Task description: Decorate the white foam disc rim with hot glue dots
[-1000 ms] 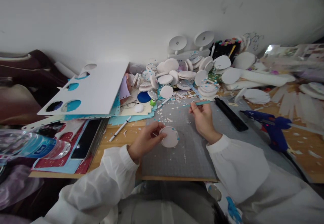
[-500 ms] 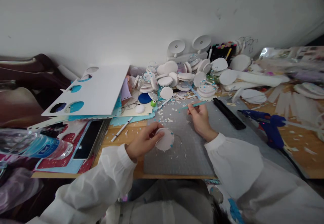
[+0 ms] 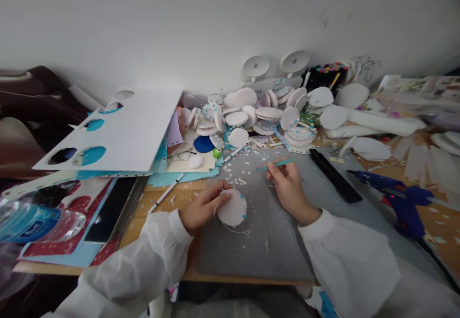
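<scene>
My left hand (image 3: pixel 206 206) grips a white round disc (image 3: pixel 233 209) at its upper left edge, thumb on top. A few small blue bits sit near the disc's right rim, and a fine thread or wire loops around it. Over the grey cutting mat (image 3: pixel 251 255), my right hand (image 3: pixel 290 188) pinches slim teal tweezers (image 3: pixel 280 163). Their tip points left, above tiny white and blue paper scraps (image 3: pixel 240 181) scattered on the mat. A gap of bare mat lies between the tweezers and the disc.
Behind the mat is a heap of white discs (image 3: pixel 246 96). To the right lie a black bar-shaped thing (image 3: pixel 336 176) and a blue glue gun (image 3: pixel 402 208). A white board with round holes (image 3: pixel 132 131), a phone (image 3: pixel 111 210) and a water bottle (image 3: pixel 39 222) are at left.
The camera view has shifted, so most things sit differently in the picture. My left hand still holds the disc, now turned slightly; the tweezers in my right hand show more of their back end.
</scene>
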Motion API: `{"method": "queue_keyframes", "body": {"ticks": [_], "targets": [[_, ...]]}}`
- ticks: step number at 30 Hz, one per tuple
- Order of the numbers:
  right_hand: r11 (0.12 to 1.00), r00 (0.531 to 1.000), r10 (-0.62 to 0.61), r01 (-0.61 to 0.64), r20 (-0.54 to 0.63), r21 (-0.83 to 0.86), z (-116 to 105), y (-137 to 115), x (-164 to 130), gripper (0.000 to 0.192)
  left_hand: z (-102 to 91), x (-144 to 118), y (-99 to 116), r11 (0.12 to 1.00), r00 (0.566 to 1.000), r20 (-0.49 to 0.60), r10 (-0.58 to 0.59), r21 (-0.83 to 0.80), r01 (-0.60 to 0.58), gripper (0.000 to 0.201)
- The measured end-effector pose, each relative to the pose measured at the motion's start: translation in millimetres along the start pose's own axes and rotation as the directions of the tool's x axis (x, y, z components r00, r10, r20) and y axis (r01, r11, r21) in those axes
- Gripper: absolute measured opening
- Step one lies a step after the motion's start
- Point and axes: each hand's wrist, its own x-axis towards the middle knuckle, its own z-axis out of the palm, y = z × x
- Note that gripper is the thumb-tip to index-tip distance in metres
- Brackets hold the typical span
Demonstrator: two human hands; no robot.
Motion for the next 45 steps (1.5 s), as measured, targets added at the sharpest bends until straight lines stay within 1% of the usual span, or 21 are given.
{"method": "queue_keyframes", "body": {"ticks": [2,5,9,11,14,16,19,22,25,31,35,40,45], "targets": [[0.999,1.000,0.023,-0.023,0.019,0.029,2,-3,-4,0.025,-2.5,9,-4,1.000,1.000,0.007,0.025,0.016,-0.025,0.034],[0.996,0.997,0.060,-0.063,0.046,0.066,6,-13,-12,0.023,-6.6,17,-11,0.993,0.997,0.017,0.081,0.086,-0.082,0.033],[0.980,0.988,0.117,-0.131,0.103,0.149,10,-28,-21,0.019,-8.3,21,-17,0.983,0.993,0.045,0.108,0.147,-0.113,0.032],[0.980,0.983,0.118,-0.138,0.142,0.142,10,-32,-25,0.016,-7.5,21,-19,0.983,0.993,0.036,0.117,0.142,-0.120,0.031],[0.994,0.980,0.077,-0.090,0.184,0.060,10,-37,-28,0.011,-6.4,19,-20,0.982,0.990,0.020,0.137,0.127,-0.138,0.027],[1.000,0.982,0.022,-0.025,0.185,0.010,10,-42,-28,0.009,-6.5,18,-20,0.981,0.990,0.032,0.140,0.134,-0.144,0.024],[0.997,0.979,-0.070,0.076,0.191,-0.029,12,-50,-25,0.011,-8.0,17,-21,0.973,0.988,0.064,0.140,0.178,-0.150,0.022],[0.990,0.966,-0.112,0.129,0.233,-0.056,13,-56,-24,0.017,-9.9,16,-21,0.962,0.988,0.076,0.137,0.225,-0.151,0.021],[0.987,0.956,-0.117,0.142,0.269,-0.075,13,-57,-26,0.023,-11.0,16,-20,0.959,0.986,0.088,0.138,0.236,-0.155,0.020],[0.977,0.943,-0.131,0.176,0.305,-0.124,11,-55,-29,0.024,-11.0,16,-21,0.957,0.985,0.087,0.152,0.236,-0.168,0.019],[0.973,0.941,-0.149,0.195,0.304,-0.126,11,-57,-28,0.022,-10.0,17,-19,0.961,0.983,0.074,0.166,0.211,-0.178,0.017],[0.974,0.929,-0.151,0.198,0.339,-0.108,11,-61,-28,0.025,-7.8,19,-20,0.952,0.970,0.069,0.235,0.183,-0.244,0.016],[0.980,0.921,-0.148,0.186,0.361,-0.072,11,-63,-30,0.030,-6.4,19,-19,0.959,0.974,0.038,0.225,0.169,-0.228,0.014]]}}
